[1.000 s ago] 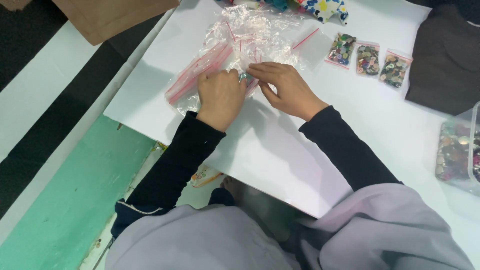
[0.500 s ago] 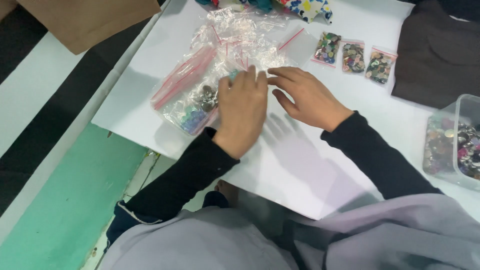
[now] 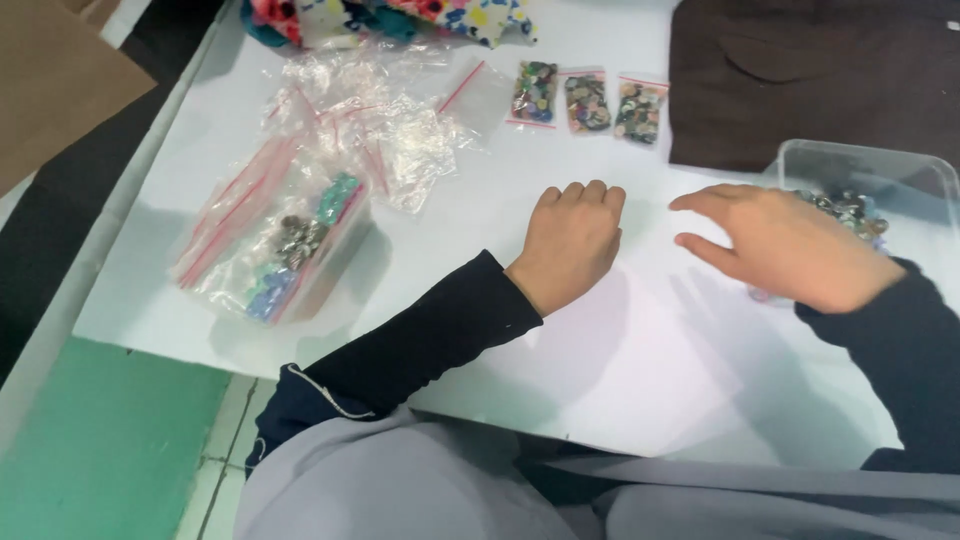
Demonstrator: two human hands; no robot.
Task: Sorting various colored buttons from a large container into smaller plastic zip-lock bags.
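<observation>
A clear, rectangular plastic tub [image 3: 868, 175] stands at the right of the white worktop [image 3: 560, 340], holding a heap of small mixed-colour buttons [image 3: 848, 208]. The right hand [image 3: 790, 245] lies flat just beside its near-left wall, fingers [image 3: 715, 198] stretched out and grasping nothing. The left hand [image 3: 570, 240] rests knuckles-up in the middle of the worktop, fingers curled under in a loose fist; nothing shows in it.

At the left, a clear zip bag with a red seal strip [image 3: 275, 245] lies near the worktop's left edge, with grey and turquoise buttons inside. Beyond it sits a crumpled pile of empty clear zip bags [image 3: 375, 120]. Three small filled button packets [image 3: 585, 100] lie in a row at the far side, beside a dark brown folded cloth [image 3: 815, 70]. Bare worktop spreads between the hands and toward the near edge.
</observation>
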